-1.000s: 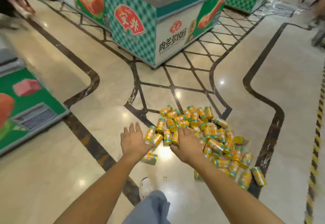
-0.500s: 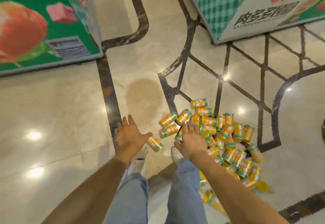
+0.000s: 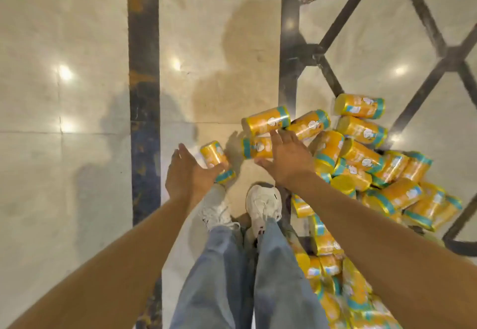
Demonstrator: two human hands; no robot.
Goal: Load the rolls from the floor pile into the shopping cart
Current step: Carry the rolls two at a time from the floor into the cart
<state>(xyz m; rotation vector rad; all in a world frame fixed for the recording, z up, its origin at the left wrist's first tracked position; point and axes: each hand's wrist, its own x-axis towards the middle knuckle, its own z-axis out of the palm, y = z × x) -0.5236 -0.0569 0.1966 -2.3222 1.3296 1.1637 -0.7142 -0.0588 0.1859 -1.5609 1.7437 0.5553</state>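
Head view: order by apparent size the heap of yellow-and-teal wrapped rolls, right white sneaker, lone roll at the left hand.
1. Heap of yellow-and-teal wrapped rolls.
2-3. Right white sneaker and lone roll look alike; left hand hides part.

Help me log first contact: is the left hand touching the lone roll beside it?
Cannot tell. In the head view the left hand overlaps the lone roll, hiding any contact or gap.

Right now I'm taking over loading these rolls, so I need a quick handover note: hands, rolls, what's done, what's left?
Left hand: open, thumb beside a lone roll on the floor, gripping nothing.
Right hand: open, above the nearest roll of the pile.
Cart: not in view.
Done: no roll is picked up.
Left: grip rolls and carry them to the cart.
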